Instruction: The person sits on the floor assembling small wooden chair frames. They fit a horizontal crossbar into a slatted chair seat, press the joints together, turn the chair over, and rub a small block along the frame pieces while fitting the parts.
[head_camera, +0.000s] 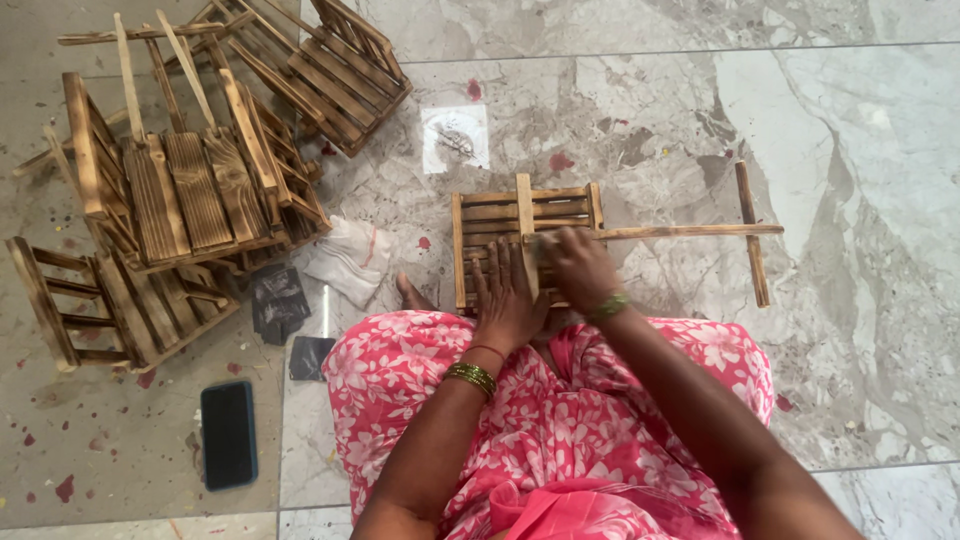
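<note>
Wood: a small slatted wooden frame, scorched brown, lies flat on the marble floor just in front of the person's knees, in the middle of the head view.
Left hand: the left hand lies palm down on the slats, fingers spread flat and fairly wide, holding nothing; it appears to pin the frame so it cannot slide.
Right hand: the right hand curls over the frame's right part, fingers narrow and bent where a long stick meets the slats; whether they actually pinch the stick I cannot tell.
Stick direction: its long axis runs left to right across the picture, the free end pointing right, away from the frame.
Cross piece: a shorter upright bar crosses the stick near its far end, roughly at a right angle.
Frame axis: the slats run left to right, with one upright strip sticking out past the far edge.
Surroundings: finished slatted crates are piled at upper left, well apart; a dark phone lies on the floor at lower left; a white cloth sits between the pile and the frame.
Lap: pink flowered fabric covers the legs below both hands.
</note>
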